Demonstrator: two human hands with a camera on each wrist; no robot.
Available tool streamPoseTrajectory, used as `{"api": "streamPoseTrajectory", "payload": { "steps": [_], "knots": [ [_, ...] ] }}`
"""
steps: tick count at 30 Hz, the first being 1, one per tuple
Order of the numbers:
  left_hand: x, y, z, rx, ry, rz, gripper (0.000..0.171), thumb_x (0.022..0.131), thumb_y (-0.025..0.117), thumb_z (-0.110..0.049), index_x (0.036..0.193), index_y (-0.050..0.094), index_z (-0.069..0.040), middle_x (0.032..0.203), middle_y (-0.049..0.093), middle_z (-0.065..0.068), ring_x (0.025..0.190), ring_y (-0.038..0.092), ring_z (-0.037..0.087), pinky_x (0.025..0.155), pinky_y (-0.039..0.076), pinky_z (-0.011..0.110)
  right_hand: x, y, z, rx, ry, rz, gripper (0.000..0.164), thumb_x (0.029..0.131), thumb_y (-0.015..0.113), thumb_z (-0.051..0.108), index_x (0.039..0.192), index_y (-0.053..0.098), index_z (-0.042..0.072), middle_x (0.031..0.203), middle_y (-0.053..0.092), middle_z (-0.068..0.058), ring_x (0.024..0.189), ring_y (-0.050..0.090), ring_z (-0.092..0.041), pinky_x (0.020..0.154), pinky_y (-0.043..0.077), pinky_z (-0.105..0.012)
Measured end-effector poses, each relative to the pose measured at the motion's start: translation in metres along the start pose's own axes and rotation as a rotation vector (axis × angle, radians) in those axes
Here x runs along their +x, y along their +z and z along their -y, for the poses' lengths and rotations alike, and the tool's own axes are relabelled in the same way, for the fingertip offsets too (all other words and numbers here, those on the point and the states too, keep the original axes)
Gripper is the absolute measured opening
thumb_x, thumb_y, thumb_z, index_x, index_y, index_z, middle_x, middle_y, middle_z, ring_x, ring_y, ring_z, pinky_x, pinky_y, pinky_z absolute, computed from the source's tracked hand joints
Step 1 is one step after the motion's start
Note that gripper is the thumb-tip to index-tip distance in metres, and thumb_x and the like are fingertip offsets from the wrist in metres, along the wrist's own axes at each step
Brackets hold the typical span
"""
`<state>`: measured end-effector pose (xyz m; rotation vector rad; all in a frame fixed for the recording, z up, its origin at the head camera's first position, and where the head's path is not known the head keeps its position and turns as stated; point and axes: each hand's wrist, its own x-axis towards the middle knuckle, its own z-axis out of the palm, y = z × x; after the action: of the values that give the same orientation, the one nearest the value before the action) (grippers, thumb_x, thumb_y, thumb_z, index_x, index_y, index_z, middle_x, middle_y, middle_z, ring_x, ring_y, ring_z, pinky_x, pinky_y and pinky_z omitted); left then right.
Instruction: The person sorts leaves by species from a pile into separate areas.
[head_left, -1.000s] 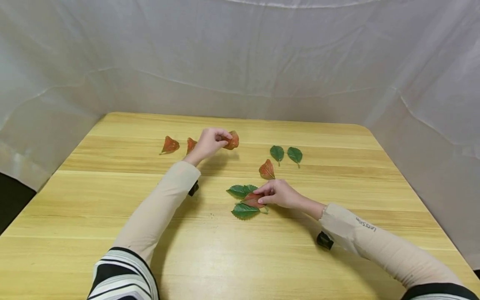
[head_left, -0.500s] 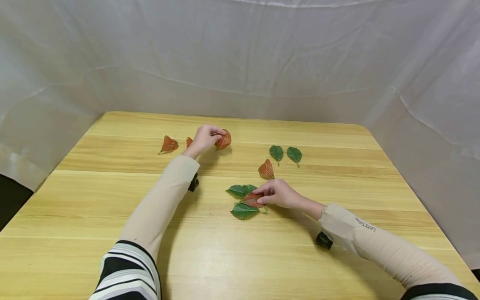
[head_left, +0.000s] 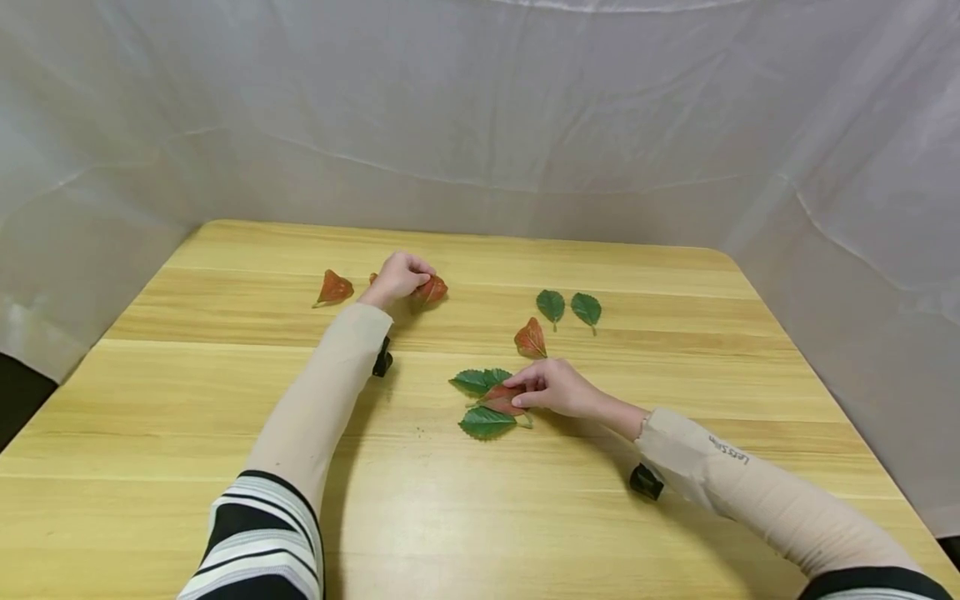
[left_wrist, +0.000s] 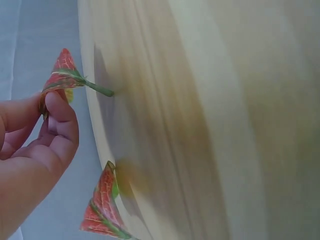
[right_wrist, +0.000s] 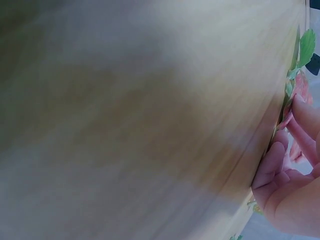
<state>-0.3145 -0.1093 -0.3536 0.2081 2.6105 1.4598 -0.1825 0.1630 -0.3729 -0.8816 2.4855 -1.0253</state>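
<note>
My left hand [head_left: 401, 277] pinches a red leaf [head_left: 431, 290] by its edge over the back left of the table. In the left wrist view this leaf [left_wrist: 62, 77] is curved, its green stem pointing down at the wood. Another red leaf [left_wrist: 104, 205] stands out below that hand; in the head view it is mostly hidden behind the hand. My right hand [head_left: 562, 388] holds a red leaf [head_left: 498, 399] between thumb and fingers, low on a cluster of green leaves [head_left: 487, 423]. The right wrist view shows these fingers close to the tabletop, with a green leaf [right_wrist: 307, 47] beyond.
A red leaf [head_left: 333, 288] lies at the far left and another red leaf [head_left: 531, 339] just behind my right hand. Two green leaves, a left one [head_left: 551, 306] and a right one [head_left: 586, 309], lie side by side farther back. Pale sheeting [head_left: 480, 125] hangs behind the wooden table [head_left: 480, 508].
My left hand has moved left and lowered the red leaf toward the table, near the other red leaves. The right hand stays in place on the cluster.
</note>
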Motion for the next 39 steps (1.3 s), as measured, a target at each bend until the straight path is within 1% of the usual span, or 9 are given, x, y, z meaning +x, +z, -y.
{"api": "streamPoseTrajectory", "payload": {
  "steps": [6, 14, 18, 23, 26, 29, 31, 34, 39],
  "knots": [
    [-0.002, -0.002, 0.001, -0.014, -0.055, 0.043, 0.025, 0.092, 0.046, -0.001, 0.110, 0.057, 0.010, 0.104, 0.058, 0.024, 0.054, 0.050, 0.011, 0.059, 0.046, 0.027, 0.001, 0.000, 0.000, -0.003, 0.003, 0.003, 0.028, 0.080, 0.066, 0.009, 0.106, 0.065, -0.002, 0.071, 0.059, 0.002, 0.049, 0.035, -0.006, 0.046, 0.031, -0.019],
    [-0.005, -0.003, 0.000, -0.021, -0.104, 0.067, 0.028, 0.093, 0.044, -0.007, 0.115, 0.056, 0.006, 0.114, 0.054, 0.020, 0.063, 0.051, 0.013, 0.062, 0.048, 0.028, 0.002, -0.001, 0.001, -0.011, -0.007, 0.000, 0.027, 0.080, 0.066, 0.008, 0.105, 0.065, -0.002, 0.067, 0.057, 0.002, 0.051, 0.036, -0.007, 0.046, 0.031, -0.019],
    [-0.010, -0.002, -0.001, 0.030, -0.099, 0.056, 0.028, 0.093, 0.045, -0.010, 0.116, 0.055, 0.004, 0.114, 0.054, 0.018, 0.074, 0.054, 0.019, 0.067, 0.049, 0.031, 0.003, -0.001, 0.001, -0.011, 0.003, 0.003, 0.027, 0.080, 0.066, 0.007, 0.105, 0.065, -0.002, 0.066, 0.057, 0.003, 0.052, 0.038, -0.007, 0.047, 0.031, -0.019],
    [-0.017, 0.001, -0.004, 0.154, -0.034, -0.004, 0.028, 0.092, 0.047, -0.011, 0.113, 0.058, 0.004, 0.119, 0.051, 0.019, 0.101, 0.050, 0.030, 0.085, 0.041, 0.040, 0.004, -0.001, 0.001, -0.013, 0.010, 0.005, 0.027, 0.080, 0.066, 0.007, 0.105, 0.065, -0.002, 0.067, 0.057, 0.003, 0.053, 0.039, -0.007, 0.048, 0.032, -0.019],
    [-0.021, 0.002, -0.008, 0.212, 0.012, -0.066, 0.026, 0.090, 0.049, -0.010, 0.110, 0.059, 0.003, 0.121, 0.051, 0.018, 0.085, 0.054, 0.022, 0.074, 0.044, 0.032, 0.004, -0.001, 0.001, -0.012, 0.009, 0.005, 0.027, 0.080, 0.066, 0.007, 0.105, 0.065, -0.002, 0.065, 0.057, 0.002, 0.053, 0.040, -0.008, 0.048, 0.032, -0.019],
    [-0.026, 0.004, -0.013, 0.216, 0.041, -0.103, 0.025, 0.088, 0.050, -0.008, 0.109, 0.060, 0.002, 0.116, 0.054, 0.017, 0.074, 0.053, 0.019, 0.061, 0.043, 0.028, 0.005, -0.001, 0.001, -0.011, 0.007, 0.005, 0.027, 0.080, 0.066, 0.007, 0.105, 0.065, -0.002, 0.064, 0.056, 0.002, 0.053, 0.039, -0.008, 0.047, 0.032, -0.019],
    [-0.029, 0.005, -0.016, 0.209, 0.058, -0.098, 0.024, 0.088, 0.050, -0.007, 0.108, 0.060, 0.001, 0.111, 0.055, 0.016, 0.081, 0.054, 0.021, 0.061, 0.045, 0.028, 0.005, -0.001, 0.000, -0.010, 0.008, 0.005, 0.027, 0.080, 0.066, 0.007, 0.105, 0.065, -0.002, 0.064, 0.056, 0.002, 0.053, 0.039, -0.008, 0.048, 0.032, -0.019],
    [-0.033, 0.007, -0.020, 0.207, 0.085, -0.076, 0.022, 0.087, 0.051, -0.007, 0.105, 0.061, 0.000, 0.106, 0.058, 0.014, 0.095, 0.053, 0.025, 0.076, 0.045, 0.035, 0.005, -0.002, 0.000, -0.009, 0.009, 0.005, 0.027, 0.080, 0.066, 0.007, 0.105, 0.065, -0.002, 0.064, 0.056, 0.002, 0.053, 0.039, -0.008, 0.047, 0.032, -0.019],
    [-0.037, 0.014, -0.023, 0.214, 0.140, -0.019, 0.020, 0.088, 0.053, -0.008, 0.102, 0.063, 0.002, 0.097, 0.061, 0.013, 0.089, 0.055, 0.023, 0.077, 0.045, 0.034, 0.006, -0.002, 0.000, -0.012, 0.013, 0.004, 0.027, 0.080, 0.066, 0.007, 0.105, 0.065, -0.002, 0.064, 0.056, 0.002, 0.053, 0.039, -0.008, 0.048, 0.032, -0.020]
  ]
}}
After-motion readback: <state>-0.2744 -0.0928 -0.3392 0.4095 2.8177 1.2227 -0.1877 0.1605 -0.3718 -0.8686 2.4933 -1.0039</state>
